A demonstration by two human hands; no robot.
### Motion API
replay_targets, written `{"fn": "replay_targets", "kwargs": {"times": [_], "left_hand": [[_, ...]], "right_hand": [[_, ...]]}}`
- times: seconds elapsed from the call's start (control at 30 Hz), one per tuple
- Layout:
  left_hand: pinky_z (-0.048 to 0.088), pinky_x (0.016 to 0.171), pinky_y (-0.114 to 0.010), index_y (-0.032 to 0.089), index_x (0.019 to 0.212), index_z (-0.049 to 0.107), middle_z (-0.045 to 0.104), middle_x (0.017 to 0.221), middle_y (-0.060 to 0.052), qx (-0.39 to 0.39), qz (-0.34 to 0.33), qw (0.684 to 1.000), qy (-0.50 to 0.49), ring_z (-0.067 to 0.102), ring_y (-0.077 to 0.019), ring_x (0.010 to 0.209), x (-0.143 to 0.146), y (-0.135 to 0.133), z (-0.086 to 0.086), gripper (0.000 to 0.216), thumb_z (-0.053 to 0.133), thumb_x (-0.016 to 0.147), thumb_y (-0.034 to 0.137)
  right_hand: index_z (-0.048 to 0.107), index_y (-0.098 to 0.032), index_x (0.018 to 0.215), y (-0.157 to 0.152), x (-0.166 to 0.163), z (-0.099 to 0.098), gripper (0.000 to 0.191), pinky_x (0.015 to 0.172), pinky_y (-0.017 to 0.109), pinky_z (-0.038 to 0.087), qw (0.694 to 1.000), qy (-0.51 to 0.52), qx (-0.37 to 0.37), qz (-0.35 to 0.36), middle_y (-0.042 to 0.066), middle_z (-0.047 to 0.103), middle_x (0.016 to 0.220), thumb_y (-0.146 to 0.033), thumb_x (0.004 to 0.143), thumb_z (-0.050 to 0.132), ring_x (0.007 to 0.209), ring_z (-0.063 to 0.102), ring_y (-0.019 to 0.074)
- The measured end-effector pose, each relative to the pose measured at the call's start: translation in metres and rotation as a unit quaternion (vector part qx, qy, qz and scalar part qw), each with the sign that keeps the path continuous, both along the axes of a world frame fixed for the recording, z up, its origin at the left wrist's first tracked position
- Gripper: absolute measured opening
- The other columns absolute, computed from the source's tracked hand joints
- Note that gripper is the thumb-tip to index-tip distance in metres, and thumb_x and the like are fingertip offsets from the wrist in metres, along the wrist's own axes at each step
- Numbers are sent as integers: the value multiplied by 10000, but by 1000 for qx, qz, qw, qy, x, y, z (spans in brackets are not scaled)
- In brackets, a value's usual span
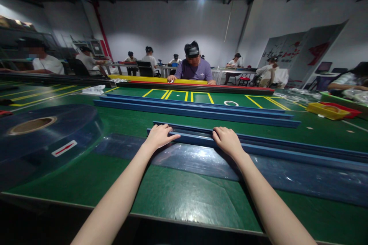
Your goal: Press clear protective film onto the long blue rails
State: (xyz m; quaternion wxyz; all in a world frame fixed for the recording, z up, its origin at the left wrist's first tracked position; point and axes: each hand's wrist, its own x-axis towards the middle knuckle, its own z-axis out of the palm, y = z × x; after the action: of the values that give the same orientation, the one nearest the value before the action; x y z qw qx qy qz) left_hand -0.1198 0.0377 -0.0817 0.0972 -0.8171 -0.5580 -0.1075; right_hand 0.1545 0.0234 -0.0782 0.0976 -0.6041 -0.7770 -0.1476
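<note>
A long blue channel strip (195,138) lies across the green table in front of me. My left hand (158,136) grips it near its left end, fingers over the far wall and thumb stretched along the near side. Farther right, my right hand (228,140) is wrapped over the same strip, its fingertips inside the channel. Under and in front of the strip runs a band of clear bluish plastic film (195,160). It stretches left toward a large roll of film (86,128) with a cardboard core and a red-arrow label.
More blue channel strips (201,111) lie beyond. Past them are a white ring (231,103), a yellow bin (327,110) and a red bin (349,109). A co-worker (193,67) sits opposite behind yellow and red strips. The table's front edge (198,226) is close to me.
</note>
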Motion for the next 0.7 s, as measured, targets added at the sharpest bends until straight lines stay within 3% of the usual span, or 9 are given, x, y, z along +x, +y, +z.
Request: {"fn": "replay_targets", "kwargs": {"times": [0.4, 0.7], "left_hand": [[404, 779, -330, 198, 959, 648, 624, 1035, -65, -14, 16, 1000, -4, 575, -237, 950, -5, -1, 2, 586, 288, 830, 643], [402, 815, -352, 197, 967, 642, 623, 1046, -66, -2, 20, 1000, -11, 571, -241, 964, -2, -2, -1, 577, 296, 831, 638]], "right_hand": [[605, -176, 936, 2, -1, -1, 343, 745, 287, 330, 1000, -13, 6, -6, 76, 649, 932, -322, 910, 295, 874, 571, 188], [571, -160, 1038, 2, -48, -1, 374, 812, 276, 339, 996, 2, 38, 85, 92, 624, 1045, -355, 918, 275, 950, 549, 185]]}}
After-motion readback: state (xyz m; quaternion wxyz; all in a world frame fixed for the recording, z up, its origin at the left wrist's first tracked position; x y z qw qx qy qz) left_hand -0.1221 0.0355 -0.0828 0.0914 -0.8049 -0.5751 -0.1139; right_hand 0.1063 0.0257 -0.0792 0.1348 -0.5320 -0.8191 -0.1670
